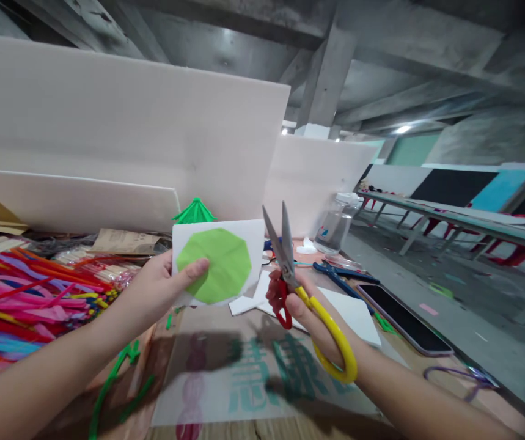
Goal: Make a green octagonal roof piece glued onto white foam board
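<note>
My left hand (164,280) pinches white rectangular card (257,244), thumb (197,268) on light-green polygonal paper (223,269) fronting it; right hand (313,325) curled round red-and-yellow-handled metal scissors (288,269), blades parted.

Dim light; distant lamp (403,129) glowing at right; soft shadows (across sheet (216,408)); right edge blurred, stretched.

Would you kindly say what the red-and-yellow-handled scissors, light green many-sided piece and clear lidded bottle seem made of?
Red-and-yellow-handled scissors: blades metal, by their grey sheen; handles probably glossy plastic, by their highlights.
Light green many-sided piece: likely matte paper, faintly creased.
Clear lidded bottle: see-through, so plastic or glass; I cannot tell.
</note>
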A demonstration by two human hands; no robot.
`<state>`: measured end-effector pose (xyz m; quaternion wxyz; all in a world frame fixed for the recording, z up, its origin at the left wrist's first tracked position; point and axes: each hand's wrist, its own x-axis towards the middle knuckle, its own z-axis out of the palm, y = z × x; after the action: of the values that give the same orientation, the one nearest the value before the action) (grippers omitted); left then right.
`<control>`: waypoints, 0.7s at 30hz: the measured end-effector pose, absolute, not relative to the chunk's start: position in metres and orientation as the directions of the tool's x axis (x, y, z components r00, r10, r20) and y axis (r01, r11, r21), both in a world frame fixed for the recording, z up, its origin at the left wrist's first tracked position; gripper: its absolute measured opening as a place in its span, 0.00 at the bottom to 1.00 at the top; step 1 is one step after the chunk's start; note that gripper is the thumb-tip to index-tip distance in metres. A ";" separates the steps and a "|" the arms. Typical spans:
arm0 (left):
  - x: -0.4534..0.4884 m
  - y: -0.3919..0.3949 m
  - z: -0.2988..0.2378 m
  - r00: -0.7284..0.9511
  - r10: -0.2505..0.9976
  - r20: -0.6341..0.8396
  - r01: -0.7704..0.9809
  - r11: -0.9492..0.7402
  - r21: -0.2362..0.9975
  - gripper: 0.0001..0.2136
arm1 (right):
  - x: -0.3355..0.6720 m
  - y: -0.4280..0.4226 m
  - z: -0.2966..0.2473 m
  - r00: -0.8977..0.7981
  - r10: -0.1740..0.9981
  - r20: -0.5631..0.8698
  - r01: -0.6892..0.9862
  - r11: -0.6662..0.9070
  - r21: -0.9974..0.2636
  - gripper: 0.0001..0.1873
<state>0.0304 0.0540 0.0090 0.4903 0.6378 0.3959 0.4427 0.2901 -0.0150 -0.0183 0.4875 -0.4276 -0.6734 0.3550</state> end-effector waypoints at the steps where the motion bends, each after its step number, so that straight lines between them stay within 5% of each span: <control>1: 0.028 0.056 0.011 0.270 0.945 0.182 0.070 -0.208 0.976 0.26 | 0.290 -0.014 -0.020 -0.179 0.920 0.349 0.230 0.384 -0.894 0.30; 13: 0.027 0.053 0.010 0.265 0.943 0.200 0.216 -0.260 0.941 0.24 | 0.285 -0.020 -0.026 -0.322 0.903 0.284 0.257 0.373 -0.892 0.30; 21: 0.028 0.055 0.006 0.276 0.940 0.201 0.179 -0.256 0.950 0.22 | 0.285 -0.020 -0.025 -0.250 0.927 0.281 0.345 0.356 -0.868 0.32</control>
<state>0.0276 0.0548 0.0065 0.4417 0.6653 0.4206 0.4305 0.2850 -0.0196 -0.0247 0.4178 -0.4477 -0.7097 0.3483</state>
